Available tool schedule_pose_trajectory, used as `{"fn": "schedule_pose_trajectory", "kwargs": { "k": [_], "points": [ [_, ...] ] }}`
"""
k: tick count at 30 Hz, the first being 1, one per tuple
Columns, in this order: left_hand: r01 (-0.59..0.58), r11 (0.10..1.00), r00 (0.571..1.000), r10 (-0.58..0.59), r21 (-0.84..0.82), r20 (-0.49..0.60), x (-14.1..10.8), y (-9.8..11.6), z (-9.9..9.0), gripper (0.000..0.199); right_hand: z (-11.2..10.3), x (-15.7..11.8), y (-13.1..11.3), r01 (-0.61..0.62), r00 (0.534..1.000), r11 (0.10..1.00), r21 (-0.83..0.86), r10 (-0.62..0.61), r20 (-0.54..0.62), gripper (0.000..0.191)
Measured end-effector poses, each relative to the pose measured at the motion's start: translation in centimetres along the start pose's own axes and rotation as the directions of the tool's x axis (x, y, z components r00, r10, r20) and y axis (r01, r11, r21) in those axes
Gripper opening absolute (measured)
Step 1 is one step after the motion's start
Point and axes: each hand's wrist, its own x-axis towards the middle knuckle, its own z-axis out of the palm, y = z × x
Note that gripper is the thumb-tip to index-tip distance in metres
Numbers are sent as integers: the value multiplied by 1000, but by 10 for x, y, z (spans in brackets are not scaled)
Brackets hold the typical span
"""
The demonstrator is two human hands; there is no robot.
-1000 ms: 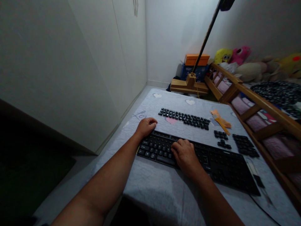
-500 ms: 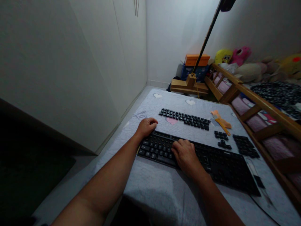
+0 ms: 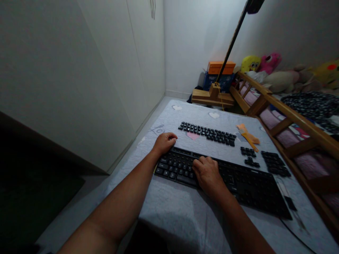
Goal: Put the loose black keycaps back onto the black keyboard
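A black keyboard lies at a slant across the cloth-covered table. On its left part keycaps are seated; the right part looks bare of caps, though it is dark. My left hand rests at the keyboard's far left corner, fingers curled at its edge. My right hand is over the middle of the keyboard, its fingers bent and pressed together on the key area. Whatever is under those fingertips is hidden. Beyond the keyboard, loose black keycaps stand in rows, and smaller groups of keycaps lie to the right.
An orange-handled brush lies on an orange cloth. Right of the keyboard is a thin tool with a black grip. A cable runs off the near right. A wooden bed rail borders the right; a white wardrobe the left.
Both hands stay in nearly the same places on the keyboard. The whole view has shifted very slightly; no object has visibly moved.
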Motion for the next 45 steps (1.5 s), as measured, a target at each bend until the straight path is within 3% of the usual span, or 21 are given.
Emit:
{"fn": "schedule_pose_trajectory", "kwargs": {
  "k": [21,45],
  "points": [
    [-14,1000,1000,14,-2,-7,0,-2,1,25,5,-1,3,40,999,999,31,-39,-27,13],
    [1,1000,1000,-1,3,-6,0,-2,1,25,-1,-2,0,4,1000,998,70,-2,-28,11]
  ]
}}
